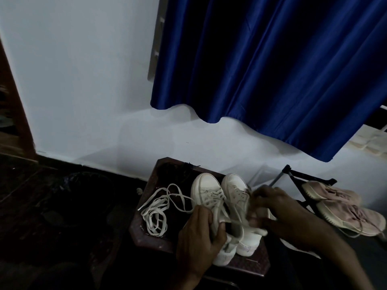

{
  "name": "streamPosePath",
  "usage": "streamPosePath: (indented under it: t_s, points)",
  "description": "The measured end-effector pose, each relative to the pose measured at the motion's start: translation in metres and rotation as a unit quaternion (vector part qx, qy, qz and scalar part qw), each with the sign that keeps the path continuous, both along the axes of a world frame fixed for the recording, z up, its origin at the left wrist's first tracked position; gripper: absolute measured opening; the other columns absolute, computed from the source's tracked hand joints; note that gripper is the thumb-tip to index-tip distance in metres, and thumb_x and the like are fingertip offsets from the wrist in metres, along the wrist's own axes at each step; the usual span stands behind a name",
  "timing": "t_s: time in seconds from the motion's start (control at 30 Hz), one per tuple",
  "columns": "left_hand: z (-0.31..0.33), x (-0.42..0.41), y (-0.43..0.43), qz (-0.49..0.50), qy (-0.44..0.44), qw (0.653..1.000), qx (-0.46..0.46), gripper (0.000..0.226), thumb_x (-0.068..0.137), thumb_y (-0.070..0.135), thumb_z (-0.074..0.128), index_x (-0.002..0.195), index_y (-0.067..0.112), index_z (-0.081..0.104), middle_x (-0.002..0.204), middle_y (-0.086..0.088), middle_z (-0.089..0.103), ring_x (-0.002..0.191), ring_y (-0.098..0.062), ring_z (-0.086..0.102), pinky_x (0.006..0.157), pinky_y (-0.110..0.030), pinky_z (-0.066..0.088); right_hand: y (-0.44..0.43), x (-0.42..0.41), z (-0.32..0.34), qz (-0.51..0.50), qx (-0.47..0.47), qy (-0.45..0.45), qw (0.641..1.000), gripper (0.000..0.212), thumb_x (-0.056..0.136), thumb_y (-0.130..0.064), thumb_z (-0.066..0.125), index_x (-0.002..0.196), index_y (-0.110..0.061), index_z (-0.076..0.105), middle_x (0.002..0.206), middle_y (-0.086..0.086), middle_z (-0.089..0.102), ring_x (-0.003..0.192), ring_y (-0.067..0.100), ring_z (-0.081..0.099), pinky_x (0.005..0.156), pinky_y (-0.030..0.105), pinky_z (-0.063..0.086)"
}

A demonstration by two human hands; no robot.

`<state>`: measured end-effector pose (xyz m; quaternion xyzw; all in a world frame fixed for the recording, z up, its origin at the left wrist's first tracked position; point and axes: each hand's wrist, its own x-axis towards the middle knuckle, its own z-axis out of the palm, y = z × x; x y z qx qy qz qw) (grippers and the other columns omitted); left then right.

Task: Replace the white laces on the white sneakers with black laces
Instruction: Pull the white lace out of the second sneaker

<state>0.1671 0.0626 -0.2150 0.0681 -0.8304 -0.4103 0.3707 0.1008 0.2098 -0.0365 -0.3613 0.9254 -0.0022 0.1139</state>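
Two white sneakers stand side by side on a small dark wooden table (142, 237), toes pointing away from me. The left sneaker (206, 185) still carries a white lace. My left hand (199, 233) grips that sneaker at its collar. My right hand (272, 208) is over the right sneaker (234, 185), fingers pinched on its white lace near the tongue; the hand is blurred. A loose white lace (156, 214) lies coiled on the table to the left. A dark tangle, seemingly the black laces (184, 167), sits at the table's far edge.
A pair of pink sneakers (339, 206) rests on a black metal rack (293, 174) to the right. A blue curtain (272, 70) hangs over the white wall behind. The floor at the left is dark with dim shapes on it.
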Motion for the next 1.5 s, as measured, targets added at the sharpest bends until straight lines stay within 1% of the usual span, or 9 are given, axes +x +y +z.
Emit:
streamPosePath:
  t_s: [0.13,0.4,0.57,0.67,0.8,1.0,1.13,1.3,1.5]
  points:
    - [0.005,0.001,0.005,0.022,-0.019,0.999,-0.029,0.024,0.088,0.047,0.048,0.09,0.023,0.047,0.086,0.01,0.052,0.076,-0.005,0.056,0.053,-0.017,0.04,-0.035,-0.002,-0.028,-0.027,-0.042,0.063,0.997,0.022,0.087,-0.042,0.063,0.108,-0.036,0.068,0.11,-0.012,0.047,0.109,0.01,0.043,0.092,0.032,0.045]
    - [0.005,0.001,0.01,0.034,-0.086,0.995,-0.023,0.031,0.086,0.046,0.044,0.093,0.018,0.055,0.095,0.0,0.062,0.08,-0.018,0.066,0.044,-0.028,0.047,-0.049,0.003,-0.069,-0.068,-0.108,0.198,0.972,0.018,0.072,-0.036,0.051,0.063,-0.023,0.061,0.077,-0.003,0.053,0.072,0.025,0.059,0.066,0.038,0.049]
    - [0.008,0.001,0.011,0.049,-0.086,0.995,-0.031,0.029,0.084,0.044,0.047,0.088,0.018,0.058,0.089,0.003,0.061,0.075,-0.016,0.065,0.041,-0.026,0.044,0.016,-0.001,-0.01,0.055,-0.029,-0.067,0.996,0.018,0.086,-0.034,0.065,0.074,-0.045,0.058,0.098,-0.017,0.05,0.095,0.006,0.052,0.077,0.021,0.045]
    - [0.009,0.001,0.011,0.047,-0.082,0.995,-0.02,0.027,0.084,0.045,0.047,0.09,0.02,0.057,0.093,0.003,0.063,0.079,-0.015,0.066,0.042,-0.026,0.045,0.043,-0.009,0.012,0.044,0.006,0.003,0.999,0.023,0.087,-0.037,0.064,0.078,-0.055,0.055,0.094,-0.024,0.049,0.097,0.006,0.052,0.08,0.02,0.042]
    - [0.008,0.0,0.012,0.038,-0.074,0.997,-0.002,0.024,0.083,0.044,0.047,0.09,0.021,0.051,0.092,0.001,0.062,0.077,-0.018,0.067,0.042,-0.027,0.046,-0.013,0.006,-0.003,-0.047,-0.097,0.026,0.994,0.008,0.09,-0.038,0.062,0.092,-0.032,0.066,0.092,-0.014,0.051,0.081,0.003,0.055,0.07,0.019,0.046]
    - [0.003,0.0,0.01,0.016,-0.06,0.998,0.021,0.024,0.085,0.048,0.046,0.093,0.025,0.048,0.097,0.001,0.062,0.078,-0.02,0.066,0.046,-0.025,0.047,-0.055,0.008,-0.054,-0.076,-0.03,0.176,0.981,0.017,0.084,-0.037,0.055,0.09,-0.026,0.067,0.094,-0.006,0.056,0.094,0.019,0.059,0.08,0.035,0.047]
    - [0.003,0.0,0.009,0.012,-0.058,0.998,0.031,0.025,0.086,0.05,0.047,0.088,0.026,0.046,0.094,0.003,0.058,0.074,-0.019,0.063,0.045,-0.026,0.044,-0.045,0.012,-0.053,-0.061,-0.075,0.116,0.989,0.004,0.075,-0.03,0.064,0.072,-0.027,0.062,0.085,-0.01,0.05,0.084,0.015,0.056,0.083,0.039,0.047]
    - [0.006,0.001,0.01,0.011,-0.045,0.998,0.047,0.026,0.084,0.051,0.048,0.083,0.024,0.048,0.089,0.006,0.056,0.07,-0.015,0.061,0.044,-0.023,0.043,0.006,0.021,0.003,0.031,0.04,-0.005,0.999,0.014,0.09,-0.037,0.061,0.092,-0.051,0.061,0.107,-0.029,0.04,0.099,-0.002,0.05,0.08,0.014,0.047]
    - [0.005,0.003,0.009,-0.008,-0.062,0.996,0.065,0.025,0.083,0.05,0.049,0.086,0.026,0.051,0.103,0.007,0.061,0.076,-0.015,0.064,0.047,-0.023,0.045,0.04,-0.005,0.054,0.0,0.039,-0.015,0.999,0.015,0.077,-0.063,0.055,0.088,-0.057,0.062,0.108,-0.029,0.055,0.094,-0.003,0.059,0.074,0.023,0.053]
